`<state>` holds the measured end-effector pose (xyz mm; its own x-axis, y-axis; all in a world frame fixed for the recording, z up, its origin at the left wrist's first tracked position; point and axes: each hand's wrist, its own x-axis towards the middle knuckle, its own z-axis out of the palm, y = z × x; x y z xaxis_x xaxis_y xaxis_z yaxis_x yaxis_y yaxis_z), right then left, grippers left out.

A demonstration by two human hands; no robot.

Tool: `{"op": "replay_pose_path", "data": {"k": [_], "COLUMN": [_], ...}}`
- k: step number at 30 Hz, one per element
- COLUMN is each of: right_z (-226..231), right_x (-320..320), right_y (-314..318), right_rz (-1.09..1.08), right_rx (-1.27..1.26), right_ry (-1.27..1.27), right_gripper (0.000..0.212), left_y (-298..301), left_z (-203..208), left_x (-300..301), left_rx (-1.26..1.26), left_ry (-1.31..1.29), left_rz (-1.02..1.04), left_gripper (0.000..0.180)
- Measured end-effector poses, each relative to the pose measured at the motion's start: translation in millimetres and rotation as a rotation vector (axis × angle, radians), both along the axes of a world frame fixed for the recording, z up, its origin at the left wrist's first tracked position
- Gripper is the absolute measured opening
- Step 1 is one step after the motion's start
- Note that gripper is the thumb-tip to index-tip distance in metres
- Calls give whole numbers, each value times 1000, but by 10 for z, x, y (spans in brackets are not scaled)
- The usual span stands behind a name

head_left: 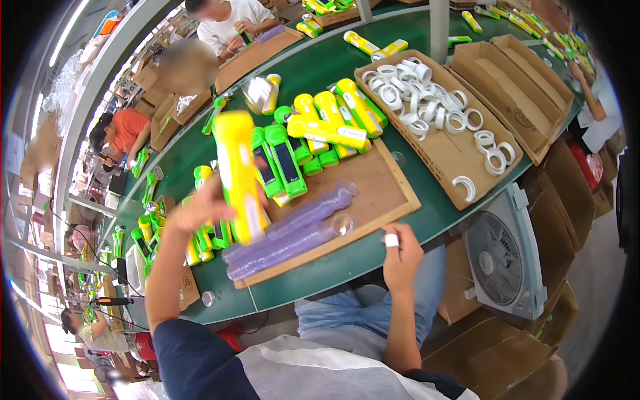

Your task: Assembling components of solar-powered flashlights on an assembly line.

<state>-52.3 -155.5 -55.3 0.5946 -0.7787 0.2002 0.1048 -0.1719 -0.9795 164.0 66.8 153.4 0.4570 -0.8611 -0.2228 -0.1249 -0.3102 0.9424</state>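
My left hand grips a yellow and white flashlight, raised and blurred over the wooden board. Below it, two long rows of clear purplish discs lie along the board's near side. My right hand, its fingers curled, is just off the board's near right corner. A white band wraps one fingertip; whether anything is inside that hand is hidden. Several yellow flashlights are piled at the board's far side, next to green lamp bodies with dark panels.
A cardboard tray of white rings stands right of the board, with another cardboard tray beyond. More green and yellow lamps crowd the left. A box fan stands below the green table. Another person works across.
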Motion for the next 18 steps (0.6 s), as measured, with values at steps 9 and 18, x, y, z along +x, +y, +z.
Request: {"op": "replay_pose_path", "data": {"k": [9, 18], "right_z": [54, 188], "right_x": [-352, -571], "right_y": [-74, -271], "right_rz": [639, 279], "right_rx": [1010, 715], "right_ry": [-726, -550], "right_gripper": [57, 28], "left_y": [-737, -1098], "left_z": [-1360, -1795], "left_x": [-1627, -1516], "left_rx": [-307, -121], "left_ry": [1111, 538], "left_rz": [-376, -431], "left_gripper": [66, 51]}}
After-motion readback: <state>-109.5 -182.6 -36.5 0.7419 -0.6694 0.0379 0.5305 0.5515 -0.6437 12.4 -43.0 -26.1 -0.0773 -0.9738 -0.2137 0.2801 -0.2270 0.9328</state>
